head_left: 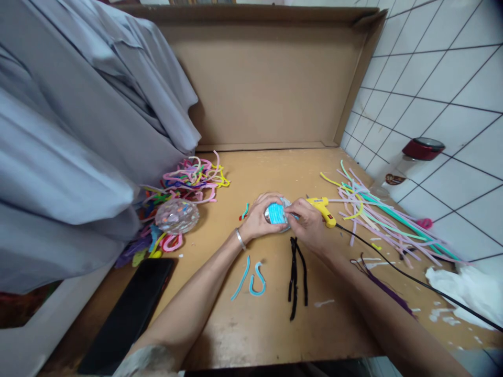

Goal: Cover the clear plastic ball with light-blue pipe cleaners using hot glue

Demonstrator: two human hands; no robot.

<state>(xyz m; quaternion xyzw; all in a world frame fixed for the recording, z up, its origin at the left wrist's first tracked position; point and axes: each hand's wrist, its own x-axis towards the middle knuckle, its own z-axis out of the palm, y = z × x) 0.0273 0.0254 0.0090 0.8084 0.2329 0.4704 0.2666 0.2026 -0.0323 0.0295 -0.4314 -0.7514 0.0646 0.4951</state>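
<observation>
My left hand is wrapped round the left side of a small, clear, rounded plastic container with rows of blue pipe cleaner on it. At its right edge, my right hand pinches with thumb and forefinger against the blue rows; what lies between the fingertips is too small to make out. Just beyond that hand lies a yellow hot glue gun with a black cord. Nearer me are two loose blue pipe cleaner pieces, one nearly straight and one curved, and several black pipe cleaner strips.
Left are a tangled pile of coloured pipe cleaners, a clear rounded plastic piece and a black phone. Pastel pipe cleaners, a red-lidded jar and white tissue lie right. Cardboard stands behind; grey cloth hangs left.
</observation>
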